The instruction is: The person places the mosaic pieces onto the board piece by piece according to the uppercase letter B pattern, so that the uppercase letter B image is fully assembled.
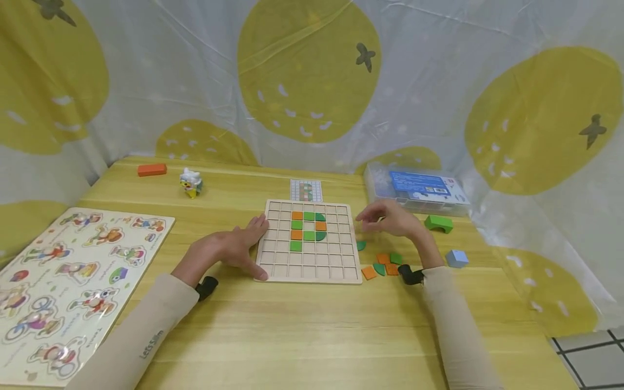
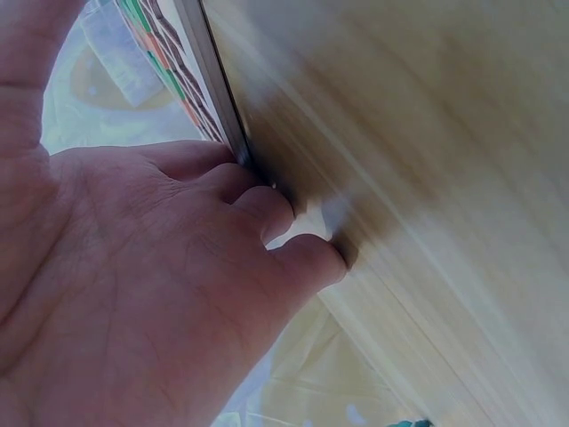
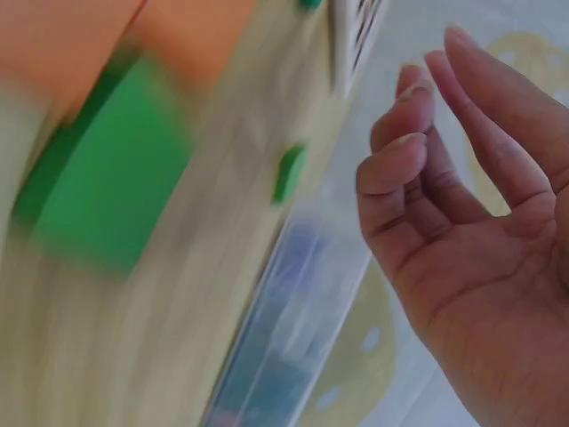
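A wooden grid board lies on the table with orange squares, light green squares and dark green quarter-circle tiles in its cells. My left hand rests against the board's left side, thumb at the near corner and fingertips farther up the edge. The left wrist view shows the fingers beside the board's rim. Just off the right edge, my right hand hovers with fingers loosely bent and nothing between them. Below it lie loose tiles, among them an orange square and a green square.
Behind the board is a small pattern card. A clear plastic box, green arch block and blue cube stand at right. At left are a picture puzzle board, an orange block and a small figurine.
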A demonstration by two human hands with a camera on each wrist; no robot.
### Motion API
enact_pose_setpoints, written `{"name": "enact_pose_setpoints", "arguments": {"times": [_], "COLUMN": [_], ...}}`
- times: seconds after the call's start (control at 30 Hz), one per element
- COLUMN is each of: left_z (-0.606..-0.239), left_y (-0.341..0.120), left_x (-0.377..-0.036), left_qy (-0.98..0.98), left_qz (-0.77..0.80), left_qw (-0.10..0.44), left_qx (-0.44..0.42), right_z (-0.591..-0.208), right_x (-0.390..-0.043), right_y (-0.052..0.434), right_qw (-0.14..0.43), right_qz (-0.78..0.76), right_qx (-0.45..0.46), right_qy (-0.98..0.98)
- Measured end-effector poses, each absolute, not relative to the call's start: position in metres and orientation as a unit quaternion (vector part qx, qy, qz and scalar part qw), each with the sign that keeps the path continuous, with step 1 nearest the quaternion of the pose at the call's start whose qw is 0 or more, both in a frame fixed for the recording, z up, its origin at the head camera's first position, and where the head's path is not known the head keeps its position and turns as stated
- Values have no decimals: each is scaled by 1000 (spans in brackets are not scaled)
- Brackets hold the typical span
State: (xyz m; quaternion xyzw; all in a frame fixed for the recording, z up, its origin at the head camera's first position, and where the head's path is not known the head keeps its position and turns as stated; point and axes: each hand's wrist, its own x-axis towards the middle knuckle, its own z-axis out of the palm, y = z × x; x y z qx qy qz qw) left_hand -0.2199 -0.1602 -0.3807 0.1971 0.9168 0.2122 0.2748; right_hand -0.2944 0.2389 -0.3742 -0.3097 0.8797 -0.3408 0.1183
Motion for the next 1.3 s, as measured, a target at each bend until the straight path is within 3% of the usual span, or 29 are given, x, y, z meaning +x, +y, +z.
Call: {"name": "enact_pose_setpoints", "arguments": {"times": [0.33,0.77,0.93,1.07,1.3], "left_z": [-377,-379,-379,-380,-379], "left_y": [-178,-169,-163,-159,-157], "left_x": [-214,-216,-216,-216,-220], "left_qy": [919,915,915,915,917], "left_qz": [217,224,219,215,210], "left_qw": [272,271,272,275,274], "left_qx": [186,196,202,202,202], "right_z": [-391,-386,-386,-378,-372], "right_x": [-288,-275,-274,-271,-271], "right_y": [282,281,281,261,184], "right_qw": [216,218,192,164,163], "right_qz": [-339,-305,-330,-349,-360], "right_qx": [-315,-279,-290,-307,-335], "right_qy": [860,884,878,870,855]}}
